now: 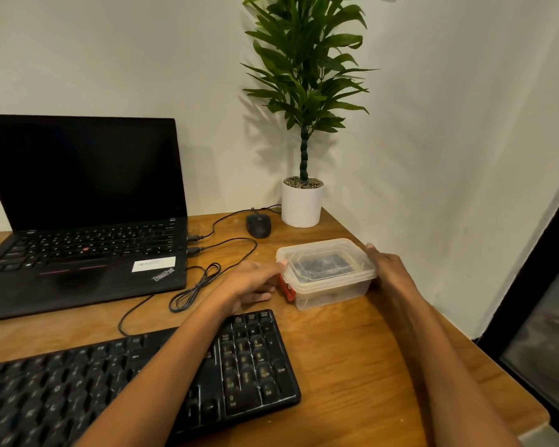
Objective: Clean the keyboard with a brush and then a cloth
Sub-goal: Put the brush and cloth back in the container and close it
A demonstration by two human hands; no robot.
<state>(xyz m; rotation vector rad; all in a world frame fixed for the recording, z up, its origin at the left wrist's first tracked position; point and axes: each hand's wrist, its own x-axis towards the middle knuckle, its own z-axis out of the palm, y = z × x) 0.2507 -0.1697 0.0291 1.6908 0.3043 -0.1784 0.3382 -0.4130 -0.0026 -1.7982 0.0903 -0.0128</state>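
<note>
Left hand (251, 281), right hand (388, 269) hold lidded tub (331, 289); dark contents indistinct

laptop (84, 201) open, back-left | mouse (258, 224) beside potted plant (301, 201) | coiled cable (194, 290) on wooden desk (352, 350)

Black full-size keyboard (255, 366) flat on my desk (368, 350), nearest me, keys up, numpad end right. Clear lidded tub (329, 285), red side clip, dark contents I can't identify, upright just beyond the numpad

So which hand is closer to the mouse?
Left. The left hand is just in front of the mouse, on the left of the plastic box; the right hand is on its other side, farther off.
</note>
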